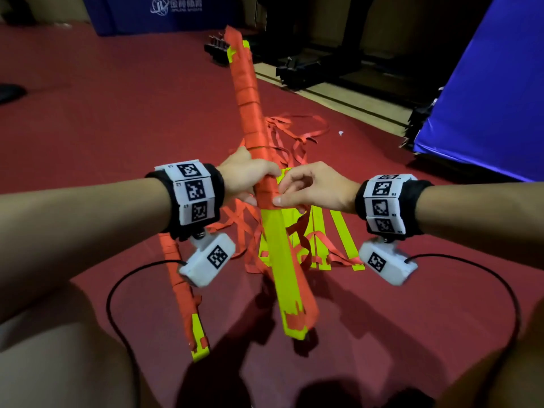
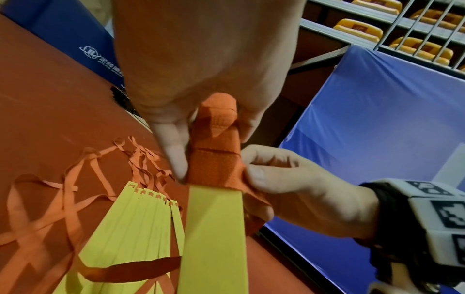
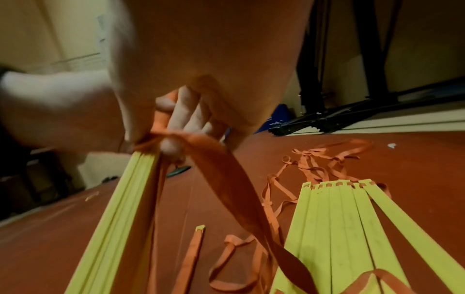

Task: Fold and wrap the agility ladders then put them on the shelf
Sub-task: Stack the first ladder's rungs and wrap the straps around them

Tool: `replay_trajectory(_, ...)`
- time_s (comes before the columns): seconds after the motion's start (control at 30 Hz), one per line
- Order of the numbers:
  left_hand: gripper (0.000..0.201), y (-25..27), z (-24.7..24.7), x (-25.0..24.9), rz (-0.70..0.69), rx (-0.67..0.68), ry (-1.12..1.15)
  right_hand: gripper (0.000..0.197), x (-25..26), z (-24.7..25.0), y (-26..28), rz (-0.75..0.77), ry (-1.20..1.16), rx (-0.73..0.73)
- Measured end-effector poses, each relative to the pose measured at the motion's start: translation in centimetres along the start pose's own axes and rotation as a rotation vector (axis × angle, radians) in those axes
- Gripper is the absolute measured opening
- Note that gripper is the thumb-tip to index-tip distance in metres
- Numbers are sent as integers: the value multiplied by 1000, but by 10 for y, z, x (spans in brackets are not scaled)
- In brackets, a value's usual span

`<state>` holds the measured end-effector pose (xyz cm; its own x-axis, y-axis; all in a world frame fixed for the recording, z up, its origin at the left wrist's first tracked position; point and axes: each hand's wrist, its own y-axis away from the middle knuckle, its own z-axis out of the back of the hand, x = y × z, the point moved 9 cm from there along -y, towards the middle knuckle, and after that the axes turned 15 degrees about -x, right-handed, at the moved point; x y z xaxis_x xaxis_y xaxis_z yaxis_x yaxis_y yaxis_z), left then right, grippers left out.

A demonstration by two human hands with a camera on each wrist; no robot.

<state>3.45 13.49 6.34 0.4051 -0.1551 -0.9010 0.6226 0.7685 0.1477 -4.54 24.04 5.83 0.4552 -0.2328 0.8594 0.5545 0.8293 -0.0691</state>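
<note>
Left hand (image 1: 245,175) grips half-wrapped bundle (image 1: 273,248) midway, held above floor (image 1: 103,119); right hand (image 1: 312,187) pinches strap (image 2: 221,167) at wrap edge; unfolded ladder (image 3: 347,228) lies below; risk: slackened pinch lets turns loosen, rungs splay.

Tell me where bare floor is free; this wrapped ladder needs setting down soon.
Bare red carpet lies left of the held bundle, and right towards the blue mat. Crowded: loose straps and spread yellow rungs under both hands.
</note>
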Motion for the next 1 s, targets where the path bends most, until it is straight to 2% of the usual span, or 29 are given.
replay_trajectory(0.13,29,8,-1,-8,21,99,200,29,-4,-10,3,-77,131,138)
replay_trajectory(0.2,23,14,-2,-13,33,123,272,32,-7,-8,2,-129,134,154)
replay_trajectory(0.3,13,15,0,-12,60,111,338,46,-6,-7,2,-184,94,148)
replay_trajectory(0.4,40,11,-1,-6,124,101,426,40,2,-11,6,-171,21,148)
replay_trajectory(0.5,24,7,1,-8,125,68,448,34,5,-7,4,-129,18,58)
replay_trajectory(0.6,11,10,-2,-13,58,91,211,41,-3,8,0,-126,27,-115)
replay_trajectory(0.67,12,12,-6,-10,32,100,89,45,-11,16,-2,-129,18,-194)
replay_trajectory(0.73,25,15,-10,-7,28,81,86,46,-17,17,-3,-141,11,-207)
replay_trajectory(0.87,92,11,-11,-3,-9,-8,132,42,-18,18,2,-158,-17,-155)
replay_trajectory(0.93,104,10,-7,-7,-98,-60,110,38,-14,21,4,-150,-46,-117)
replay_trajectory(1.0,100,12,-4,-14,-185,-81,72,35,-9,24,4,-133,-58,-123)
